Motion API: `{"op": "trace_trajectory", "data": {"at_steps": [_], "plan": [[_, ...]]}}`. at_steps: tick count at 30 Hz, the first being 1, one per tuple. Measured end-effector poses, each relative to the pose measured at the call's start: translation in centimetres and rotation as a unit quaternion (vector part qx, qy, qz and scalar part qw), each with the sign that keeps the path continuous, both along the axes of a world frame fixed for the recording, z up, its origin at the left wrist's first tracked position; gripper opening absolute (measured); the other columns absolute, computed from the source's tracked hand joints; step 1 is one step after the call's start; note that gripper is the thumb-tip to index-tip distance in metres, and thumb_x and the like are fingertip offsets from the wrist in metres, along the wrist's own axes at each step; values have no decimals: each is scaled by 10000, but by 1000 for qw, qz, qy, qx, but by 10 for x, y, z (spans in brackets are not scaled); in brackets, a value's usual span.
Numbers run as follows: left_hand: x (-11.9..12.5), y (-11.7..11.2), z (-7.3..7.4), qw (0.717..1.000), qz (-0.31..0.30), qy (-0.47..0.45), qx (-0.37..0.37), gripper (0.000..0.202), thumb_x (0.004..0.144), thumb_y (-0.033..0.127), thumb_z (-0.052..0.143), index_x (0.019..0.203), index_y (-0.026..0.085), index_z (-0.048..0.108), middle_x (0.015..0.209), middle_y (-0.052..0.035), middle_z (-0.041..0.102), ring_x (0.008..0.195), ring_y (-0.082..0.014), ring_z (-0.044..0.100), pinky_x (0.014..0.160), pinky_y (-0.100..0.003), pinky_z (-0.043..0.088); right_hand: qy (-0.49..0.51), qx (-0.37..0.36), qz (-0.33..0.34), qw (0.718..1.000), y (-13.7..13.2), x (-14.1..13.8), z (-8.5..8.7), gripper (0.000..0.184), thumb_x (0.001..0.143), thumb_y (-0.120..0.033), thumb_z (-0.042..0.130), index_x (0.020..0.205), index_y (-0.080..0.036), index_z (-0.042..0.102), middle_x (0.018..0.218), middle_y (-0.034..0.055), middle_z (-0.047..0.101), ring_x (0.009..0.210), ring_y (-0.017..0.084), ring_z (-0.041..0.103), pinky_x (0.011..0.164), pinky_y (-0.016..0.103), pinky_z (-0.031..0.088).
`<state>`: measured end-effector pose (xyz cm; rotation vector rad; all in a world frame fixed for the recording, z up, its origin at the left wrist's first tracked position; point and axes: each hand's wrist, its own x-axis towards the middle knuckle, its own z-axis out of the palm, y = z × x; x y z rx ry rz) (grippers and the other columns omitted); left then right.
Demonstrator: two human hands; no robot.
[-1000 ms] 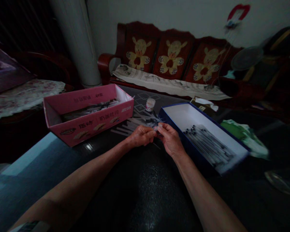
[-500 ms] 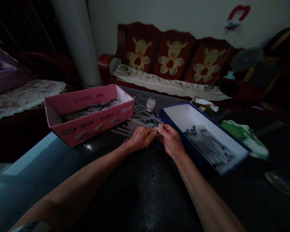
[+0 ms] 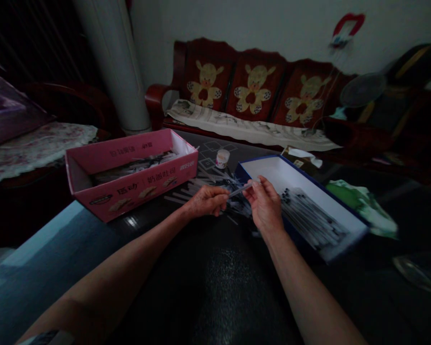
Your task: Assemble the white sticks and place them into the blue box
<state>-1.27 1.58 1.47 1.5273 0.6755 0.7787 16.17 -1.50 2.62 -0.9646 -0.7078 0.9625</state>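
Note:
My left hand (image 3: 204,201) is closed, its fingers pinching one end of a thin pale stick (image 3: 241,189) just above the dark table. My right hand (image 3: 266,203) is closed on the other end of the same stick, held over the near edge of a blue box (image 3: 341,201). That box has a white inside and holds a row of similar sticks with dark tips (image 3: 309,215). More loose sticks (image 3: 204,179) lie scattered on the table behind my hands. A pink cardboard box (image 3: 129,187) to the left holds another pile of sticks.
A small white jar (image 3: 222,158) stands beyond the loose sticks. Green and white crumpled packaging (image 3: 362,203) lies right of the blue box. A red wooden sofa (image 3: 255,91) with bear cushions runs along the far side, and a white pillar (image 3: 115,62) stands at back left.
My right hand has lifted and moved right toward the blue box, drawing the stick out between both hands. The view has tilted slightly.

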Motion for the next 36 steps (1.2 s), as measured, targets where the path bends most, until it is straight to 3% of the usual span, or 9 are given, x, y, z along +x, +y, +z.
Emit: {"op": "trace_trajectory", "data": {"at_steps": [4,9,11,13,16,19,26,31,36], "plan": [[4,-2,-4,999,13,-20,-47,339,785,340,663,1026,105,626,609,34,597,374,-42,493,348,-146,310,-97,0,-32,995,3,1,-11,531,692,-347,736,1159,-221,516,959,21,686,791,139,651,712,291,539],[8,-3,-5,996,23,-64,-58,374,791,347,666,1085,134,577,622,43,612,375,-41,510,362,-143,330,-252,32,-44,966,-6,-14,-16,733,774,-327,650,1412,-210,307,1241,156,625,917,202,674,822,377,541],[9,-3,-6,996,24,-73,-44,371,791,364,671,1068,142,561,629,44,615,386,-48,533,362,-143,339,-288,49,-26,956,-12,-23,-17,716,807,-312,610,1436,-213,283,1278,171,605,908,206,683,823,382,546],[9,-3,-7,996,21,-78,-32,369,792,388,673,1041,145,549,632,42,615,391,-55,547,355,-142,336,-335,65,-25,940,-16,-29,-18,591,836,-293,566,1390,-210,377,1261,153,618,921,209,682,840,383,543],[9,-2,-9,996,17,-80,-29,384,784,418,677,1016,145,539,623,40,615,383,-60,548,347,-142,334,-438,76,-27,895,-18,-28,-18,399,869,-228,478,1265,-208,525,1218,112,646,1038,221,643,934,404,498],[9,-2,-10,996,22,-81,-33,402,771,424,683,1019,143,536,620,36,619,377,-63,545,344,-143,340,-538,76,-22,839,-19,-22,-16,428,881,-153,400,1287,-210,521,1231,102,632,1091,222,602,972,414,460],[7,-3,-7,992,30,-103,-68,371,794,440,645,990,132,580,596,22,622,359,-70,526,340,-157,328,-735,43,-50,675,-27,-16,3,310,931,-241,433,1133,-223,667,877,94,597,829,222,554,770,345,445],[6,-2,-5,981,63,-166,-80,479,844,564,522,1013,122,593,624,-11,634,366,-70,496,342,-178,318,-756,24,-153,636,-23,20,36,229,889,-306,527,958,-204,720,987,125,593,877,250,521,757,367,423],[8,-2,-5,980,83,-164,-83,423,799,503,610,989,125,607,619,-1,624,371,-64,476,346,-179,307,-797,-47,-138,586,-19,95,56,247,865,-295,531,992,-194,717,815,78,643,720,202,566,675,321,420]]}}
